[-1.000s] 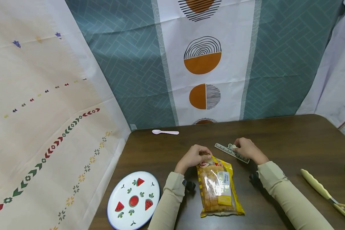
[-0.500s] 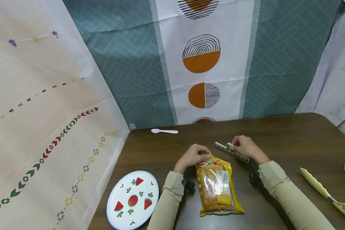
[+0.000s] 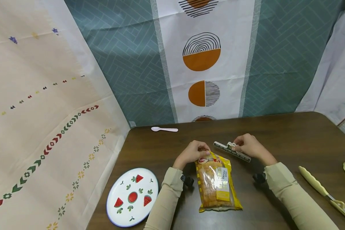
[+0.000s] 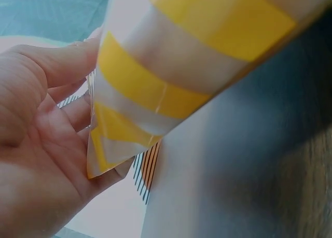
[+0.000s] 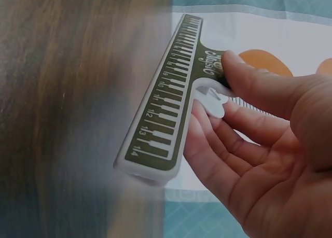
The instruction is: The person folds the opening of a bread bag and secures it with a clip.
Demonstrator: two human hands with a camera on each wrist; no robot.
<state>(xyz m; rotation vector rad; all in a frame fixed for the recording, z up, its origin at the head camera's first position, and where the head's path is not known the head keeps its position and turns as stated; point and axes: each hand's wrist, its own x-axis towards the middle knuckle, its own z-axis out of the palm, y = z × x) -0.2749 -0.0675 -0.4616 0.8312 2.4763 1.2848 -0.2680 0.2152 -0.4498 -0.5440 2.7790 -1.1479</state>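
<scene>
A yellow-edged clear bag of sliced bread (image 3: 211, 185) lies on the table in the head view, a white label on its front. My left hand (image 3: 193, 152) pinches its top left corner; the left wrist view shows thumb and fingers on the striped edge of the bag (image 4: 155, 87). Just beyond the bag's top right, my right hand (image 3: 248, 146) grips a long clip (image 3: 231, 150) by its handle. In the right wrist view the clip (image 5: 166, 98) carries a piano-key and number print, with my thumb on the "Music" tab and fingers behind it.
An oval plate with watermelon prints (image 3: 132, 220) stands at the left of the table (image 3: 290, 140). A small pale spoon (image 3: 164, 129) lies near the back edge. Cream-tipped tongs (image 3: 314, 180) lie at the right. Patterned cloths (image 3: 132, 57) hang behind and to the left.
My right hand has settled its grip on the clip's handle, and the clip has tilted a little. My left hand keeps hold of the bag's corner. The view has shifted slightly.
</scene>
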